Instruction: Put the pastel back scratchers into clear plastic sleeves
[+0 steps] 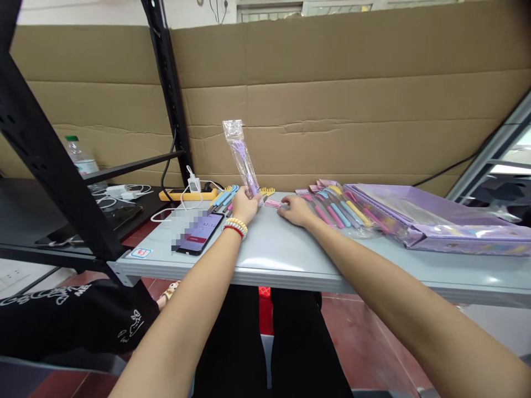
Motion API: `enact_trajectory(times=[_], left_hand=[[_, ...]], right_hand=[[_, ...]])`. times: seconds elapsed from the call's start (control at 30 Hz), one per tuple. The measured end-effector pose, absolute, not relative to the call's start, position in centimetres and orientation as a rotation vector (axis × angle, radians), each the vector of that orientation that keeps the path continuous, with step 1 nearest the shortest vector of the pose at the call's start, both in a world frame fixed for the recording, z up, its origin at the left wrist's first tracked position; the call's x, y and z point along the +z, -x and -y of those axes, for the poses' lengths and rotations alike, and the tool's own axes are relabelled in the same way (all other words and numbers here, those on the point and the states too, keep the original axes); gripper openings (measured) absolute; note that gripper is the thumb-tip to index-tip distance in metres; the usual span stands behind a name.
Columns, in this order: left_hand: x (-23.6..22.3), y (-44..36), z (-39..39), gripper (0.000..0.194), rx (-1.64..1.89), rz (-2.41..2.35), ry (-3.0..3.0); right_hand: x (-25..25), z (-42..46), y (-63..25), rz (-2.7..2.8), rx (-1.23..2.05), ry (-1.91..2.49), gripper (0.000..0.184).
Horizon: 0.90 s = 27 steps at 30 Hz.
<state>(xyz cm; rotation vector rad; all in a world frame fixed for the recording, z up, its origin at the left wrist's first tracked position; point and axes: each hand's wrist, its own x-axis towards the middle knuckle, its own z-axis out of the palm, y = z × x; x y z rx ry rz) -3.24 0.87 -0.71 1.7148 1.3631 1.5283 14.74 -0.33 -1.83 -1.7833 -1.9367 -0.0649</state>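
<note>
**Held aloft!**

Above the glossy grey tabletop [282, 246], the long purple claw-tipped stick in clear plastic [243, 158] was gripped by the left hand [244, 207]; beside small pink cards [272, 204], the right hand [295, 210] was seen, its closure impossible to tell.

Your left forearm [203, 284] rises across the front edge of the grey tabletop [276, 243], and your left hand [244, 207] is raised above its surface, clenched in a grip. Your right forearm [373, 275] slants inward over the same edge, the right wrist [310, 220] low above the tabletop; your right hand [295, 211] rests palm down there, fingers [287, 210] bent, fingertip contact not determinable.
</note>
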Motion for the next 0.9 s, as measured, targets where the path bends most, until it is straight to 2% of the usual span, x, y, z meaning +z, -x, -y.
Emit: enact_trajectory(times=[0.13, 0.23, 0.33, 0.5, 0.9], left_hand=[[-0.6, 3.2, -0.4, 0.018, 1.491, -1.342, -1.745], [-0.8, 3.1, -0.6, 0.018, 1.483, -1.305, -1.761], [-1.0, 3.1, -0.9, 0.017, 1.480, -1.283, -1.757], [-1.3, 3.1, -1.3, 0.020, 1.498, -1.255, -1.758], [-1.8, 3.0, -1.7, 0.019, 1.453, -1.220, -1.797]], right_hand=[[-1.3, -1.7, -13.9, 1.865, 0.129, 1.935, 0.064], [-1.5, -2.5, -13.5, 1.776, 0.204, 1.984, 0.071], [-1.9, -2.7, -13.6, 1.786, 0.210, 1.974, 0.066], [-2.1, -2.6, -13.9, 1.868, 0.147, 1.981, 0.045], [-2.3, -3.2, -14.1, 1.841, 0.157, 1.971, 0.040]])
